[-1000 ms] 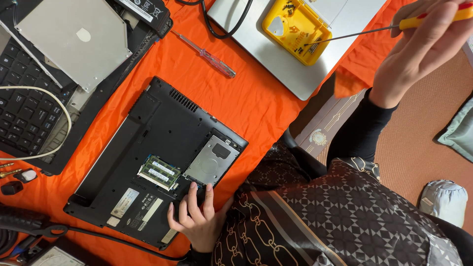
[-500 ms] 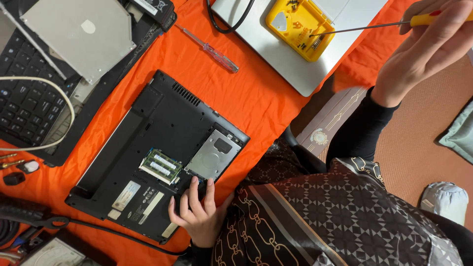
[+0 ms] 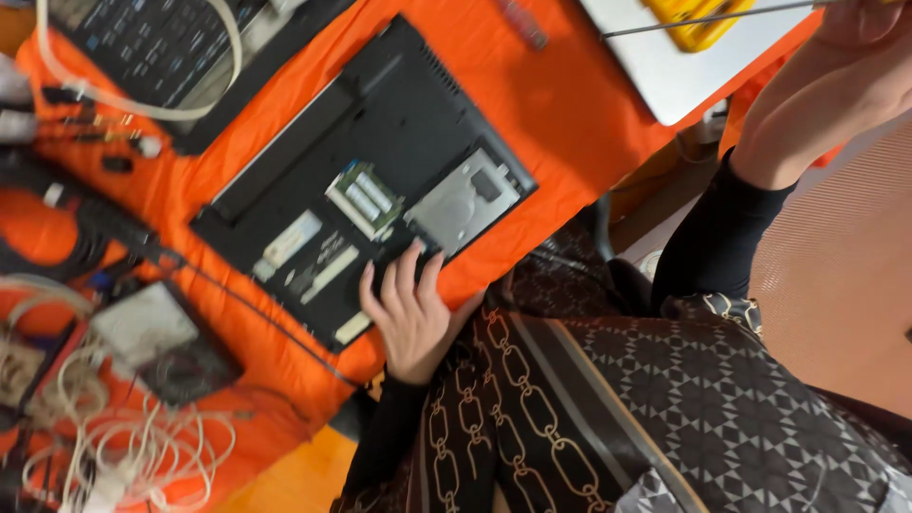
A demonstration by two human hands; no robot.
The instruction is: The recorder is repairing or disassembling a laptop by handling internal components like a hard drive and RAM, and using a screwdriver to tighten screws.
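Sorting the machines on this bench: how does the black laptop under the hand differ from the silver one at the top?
The upturned black laptop lies whole in view, its base open with a green memory module exposed; the closed silver laptop is cut off by the frame, carrying a yellow box. The left hand rests on the black one only. Both lie on the orange cloth.

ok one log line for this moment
left hand: flat on upturned laptop | right hand: raised, screwdriver | orange cloth
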